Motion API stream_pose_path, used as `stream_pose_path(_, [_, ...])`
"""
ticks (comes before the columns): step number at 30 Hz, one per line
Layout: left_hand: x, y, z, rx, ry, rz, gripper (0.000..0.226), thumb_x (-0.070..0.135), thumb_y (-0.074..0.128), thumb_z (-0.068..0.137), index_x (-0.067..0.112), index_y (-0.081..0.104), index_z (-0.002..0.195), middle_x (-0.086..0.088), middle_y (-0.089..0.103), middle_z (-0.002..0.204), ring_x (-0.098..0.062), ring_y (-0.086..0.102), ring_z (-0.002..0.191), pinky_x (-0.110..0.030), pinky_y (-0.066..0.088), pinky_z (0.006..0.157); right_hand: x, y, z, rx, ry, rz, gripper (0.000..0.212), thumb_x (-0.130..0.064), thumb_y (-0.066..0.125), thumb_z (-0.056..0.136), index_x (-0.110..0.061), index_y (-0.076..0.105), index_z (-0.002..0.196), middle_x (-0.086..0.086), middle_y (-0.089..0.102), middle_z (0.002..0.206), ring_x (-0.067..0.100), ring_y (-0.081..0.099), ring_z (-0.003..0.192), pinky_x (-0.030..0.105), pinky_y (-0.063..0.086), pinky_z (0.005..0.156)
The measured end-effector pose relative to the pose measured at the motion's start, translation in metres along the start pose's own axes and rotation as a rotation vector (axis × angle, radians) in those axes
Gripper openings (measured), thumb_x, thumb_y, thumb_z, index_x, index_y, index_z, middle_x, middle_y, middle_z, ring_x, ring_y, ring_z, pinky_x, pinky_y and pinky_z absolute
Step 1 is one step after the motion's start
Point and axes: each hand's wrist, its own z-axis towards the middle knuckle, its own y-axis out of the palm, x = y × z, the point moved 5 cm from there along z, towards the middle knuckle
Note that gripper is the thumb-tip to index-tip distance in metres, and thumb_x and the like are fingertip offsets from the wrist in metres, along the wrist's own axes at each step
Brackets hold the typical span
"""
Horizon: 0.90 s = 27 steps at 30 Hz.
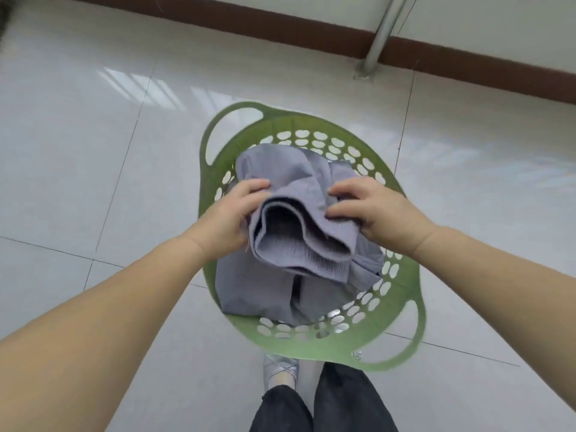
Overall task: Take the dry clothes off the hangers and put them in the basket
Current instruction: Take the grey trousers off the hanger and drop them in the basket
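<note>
A round green plastic basket [224, 129] with perforated walls and two handles stands on the tiled floor below me. A grey-lilac garment [299, 244] with a ribbed waistband lies bunched inside it, filling most of the basket. My left hand [232, 213] grips the garment's left edge with curled fingers. My right hand [378, 210] holds its right side, fingers bent over the fabric. No hanger is in view.
A metal pole [378, 42] rises from the floor at the upper right, near a brown skirting board [280, 24] along the wall. My dark trouser legs [324, 403] and a silver shoe [279, 371] stand just in front of the basket. Glossy white tiles surround it.
</note>
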Motion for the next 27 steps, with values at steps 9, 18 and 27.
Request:
stream_pose_path(9, [-0.025, 0.071, -0.041, -0.469, -0.21, 0.723, 0.044, 0.017, 0.038, 0.092, 0.032, 0.046, 0.132, 0.001, 0.021, 0.153, -0.028, 0.021, 0.136, -0.04, 0.021, 0.108, -0.016, 0.086, -0.032, -0.671, 0.196, -0.308, 0.042, -0.014, 0.041, 0.093, -0.031, 0.05, 0.131, 0.001, 0.033, 0.148, 0.02, 0.021, 0.14, 0.042, 0.022, 0.109])
stream_pose_path(18, [0.006, 0.1, 0.0, -0.407, -0.251, 0.665, 0.09, 0.06, 0.052, 0.082, 0.034, -0.004, 0.148, -0.006, -0.02, 0.156, -0.034, -0.02, 0.142, -0.063, -0.01, 0.108, -0.003, 0.084, -0.001, -0.535, 0.482, -0.267, 0.066, -0.054, 0.046, 0.089, -0.035, 0.019, 0.146, 0.007, -0.005, 0.158, 0.036, -0.012, 0.143, 0.057, -0.005, 0.113])
stream_pose_path(27, [-0.054, 0.162, -0.012, -0.709, -0.472, 0.672, 0.12, 0.069, 0.064, 0.067, 0.045, -0.032, 0.136, -0.004, -0.045, 0.144, -0.038, -0.035, 0.134, -0.079, -0.001, 0.097, 0.017, 0.168, -0.011, -0.859, 0.479, -0.408, 0.091, -0.065, 0.05, 0.082, -0.04, -0.01, 0.146, 0.009, -0.03, 0.152, 0.047, -0.023, 0.137, 0.071, -0.012, 0.102])
